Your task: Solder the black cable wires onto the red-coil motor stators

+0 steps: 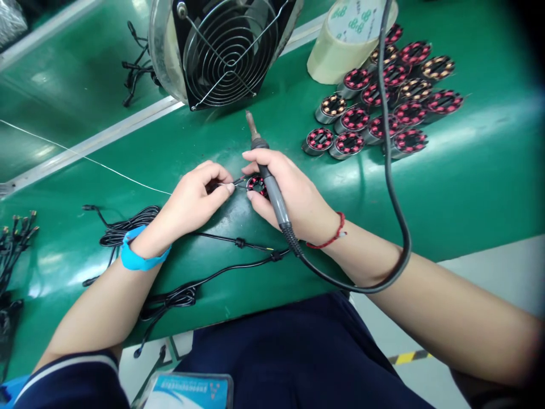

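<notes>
My right hand (298, 196) is wrapped around a soldering iron (276, 196), whose bare tip points away toward the fan. Its thumb and fingers also hold a small motor stator (254, 184) with red windings, partly hidden under the iron. Close to its left side, my left hand (198, 196) is closed in a pinch on a thin solder wire (123, 175), which trails off to the left. Dark thin leads (239, 180) run between the left fingertips and the stator; whether the fingers grip them too I cannot tell.
A fan with a wire guard (230, 62) stands ahead. To the right are a tape roll (323, 57) and several stators (349, 145). Black cables (183, 295) lie near the front edge, others (19, 241) far left. The iron's cord (389, 170) loops over my right forearm.
</notes>
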Available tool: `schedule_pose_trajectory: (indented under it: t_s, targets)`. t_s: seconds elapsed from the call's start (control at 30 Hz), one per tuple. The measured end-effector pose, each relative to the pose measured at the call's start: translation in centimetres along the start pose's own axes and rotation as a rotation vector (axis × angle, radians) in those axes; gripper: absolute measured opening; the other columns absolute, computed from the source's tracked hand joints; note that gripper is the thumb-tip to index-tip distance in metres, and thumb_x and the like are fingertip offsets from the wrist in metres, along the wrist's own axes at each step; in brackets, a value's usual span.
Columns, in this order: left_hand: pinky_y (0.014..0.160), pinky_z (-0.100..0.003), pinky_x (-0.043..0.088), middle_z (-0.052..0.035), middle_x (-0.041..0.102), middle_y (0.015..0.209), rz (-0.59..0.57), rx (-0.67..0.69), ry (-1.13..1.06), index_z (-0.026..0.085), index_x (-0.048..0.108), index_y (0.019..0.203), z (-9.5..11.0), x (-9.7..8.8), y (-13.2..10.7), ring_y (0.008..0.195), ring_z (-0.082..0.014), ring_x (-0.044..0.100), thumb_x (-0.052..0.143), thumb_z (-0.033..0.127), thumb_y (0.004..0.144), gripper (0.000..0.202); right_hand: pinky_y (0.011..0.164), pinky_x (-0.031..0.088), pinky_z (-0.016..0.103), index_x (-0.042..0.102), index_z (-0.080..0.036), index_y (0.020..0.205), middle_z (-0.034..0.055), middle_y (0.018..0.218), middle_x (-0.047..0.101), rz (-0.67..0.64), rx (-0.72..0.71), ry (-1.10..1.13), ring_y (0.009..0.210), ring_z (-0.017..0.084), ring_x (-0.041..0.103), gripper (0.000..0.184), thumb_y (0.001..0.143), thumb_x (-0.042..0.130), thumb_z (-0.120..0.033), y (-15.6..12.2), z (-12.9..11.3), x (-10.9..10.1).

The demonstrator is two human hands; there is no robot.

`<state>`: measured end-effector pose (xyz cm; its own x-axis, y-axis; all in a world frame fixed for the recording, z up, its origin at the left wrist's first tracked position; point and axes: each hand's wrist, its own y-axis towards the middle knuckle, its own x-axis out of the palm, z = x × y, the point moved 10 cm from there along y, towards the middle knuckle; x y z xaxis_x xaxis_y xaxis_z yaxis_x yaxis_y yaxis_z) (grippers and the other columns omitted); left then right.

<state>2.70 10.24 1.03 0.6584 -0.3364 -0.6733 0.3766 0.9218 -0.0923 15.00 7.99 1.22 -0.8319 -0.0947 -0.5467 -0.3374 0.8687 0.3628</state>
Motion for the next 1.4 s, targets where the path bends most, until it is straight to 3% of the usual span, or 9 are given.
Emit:
schedule_pose_trajectory:
  t_s: [0.2, 0.53, 0.77, 0.87, 1.0, 1.13, 1.3, 1.4]
  targets:
    - [0.067, -0.024, 0.042, 0.0008, 0.063, 0.070, 0.045, -0.254, -0.358, 0.014, 0.064, 0.070, -2.0, 0.3, -0.3, 0.066, -0.0101, 0.051, 0.066, 0.027, 0.074, 0.013, 0.090, 0.050, 0.044, 0.046, -0.021, 0.124, 0.0049, 0.101, 0.068, -0.009, 0.013, -0.014, 0.097, 0.023, 0.063, 0.048, 0.077, 0.051, -0.016, 0.0, 0.0, 0.1]
    - [0.065, -0.025, 0.042, -0.0014, 0.069, 0.071, 0.078, -0.327, -0.348, 0.014, 0.071, 0.071, -2.8, 0.7, -0.4, 0.066, -0.0118, 0.055, 0.073, 0.032, 0.072, 0.019, 0.091, 0.049, 0.043, 0.046, -0.020, 0.127, 0.0060, 0.106, 0.068, 0.019, -0.029, -0.027, 0.099, 0.023, 0.061, 0.049, 0.079, 0.055, -0.018, -0.2, -0.5, 0.5]
    - [0.058, -0.023, 0.036, 0.0018, 0.063, 0.065, 0.027, -0.292, -0.372, 0.015, 0.067, 0.068, -2.3, 0.9, -0.4, 0.056, -0.0082, 0.044, 0.061, 0.029, 0.079, 0.019, 0.085, 0.045, 0.040, 0.049, -0.020, 0.125, 0.0059, 0.105, 0.069, 0.052, -0.062, -0.140, 0.093, 0.023, 0.059, 0.043, 0.083, 0.048, -0.014, -0.2, -1.1, 0.9]
    - [0.062, -0.024, 0.040, 0.0002, 0.068, 0.072, -0.057, -0.244, -0.338, 0.015, 0.067, 0.070, -1.6, 1.3, -0.4, 0.059, -0.0091, 0.048, 0.058, 0.027, 0.080, 0.018, 0.082, 0.043, 0.038, 0.050, -0.021, 0.122, 0.0041, 0.100, 0.070, 0.089, -0.057, -0.149, 0.090, 0.023, 0.059, 0.038, 0.084, 0.048, -0.016, -0.2, -1.0, 0.7]
    - [0.071, -0.027, 0.045, -0.0023, 0.069, 0.077, -0.126, -0.104, -0.119, 0.015, 0.068, 0.072, -0.2, 1.6, -0.2, 0.070, -0.0138, 0.058, 0.058, 0.031, 0.082, 0.021, 0.084, 0.044, 0.039, 0.051, -0.022, 0.119, 0.0015, 0.090, 0.070, 0.129, -0.041, -0.113, 0.086, 0.022, 0.061, 0.035, 0.084, 0.050, -0.017, 0.0, -0.7, 0.4]
    - [0.077, -0.030, 0.045, -0.0033, 0.069, 0.081, 0.060, -0.047, 0.052, 0.015, 0.069, 0.076, -0.8, -0.5, 0.1, 0.078, -0.0159, 0.059, 0.054, 0.028, 0.086, 0.022, 0.083, 0.049, 0.038, 0.053, -0.020, 0.120, 0.0030, 0.093, 0.070, 0.172, -0.072, -0.093, 0.086, 0.022, 0.062, 0.038, 0.083, 0.049, -0.015, 0.2, -0.9, -0.1]
    - [0.081, -0.032, 0.046, -0.0043, 0.069, 0.084, 0.443, -0.132, 0.093, 0.016, 0.072, 0.082, -3.8, -5.9, -0.2, 0.084, -0.0176, 0.060, 0.054, 0.029, 0.087, 0.022, 0.082, 0.052, 0.039, 0.060, -0.018, 0.114, 0.0051, 0.091, 0.073, 0.280, -0.122, -0.178, 0.084, 0.022, 0.063, 0.029, 0.087, 0.050, -0.016, -0.2, -1.2, -2.6]
    - [0.088, -0.033, 0.045, -0.0049, 0.069, 0.089, 0.649, -0.037, 0.124, 0.018, 0.073, 0.083, -2.6, -8.1, -1.2, 0.095, -0.0184, 0.059, 0.055, 0.028, 0.089, 0.022, 0.081, 0.055, 0.039, 0.060, -0.018, 0.117, 0.0063, 0.093, 0.075, 0.266, -0.114, -0.182, 0.083, 0.021, 0.068, 0.027, 0.093, 0.048, -0.022, -0.3, -1.1, -3.3]
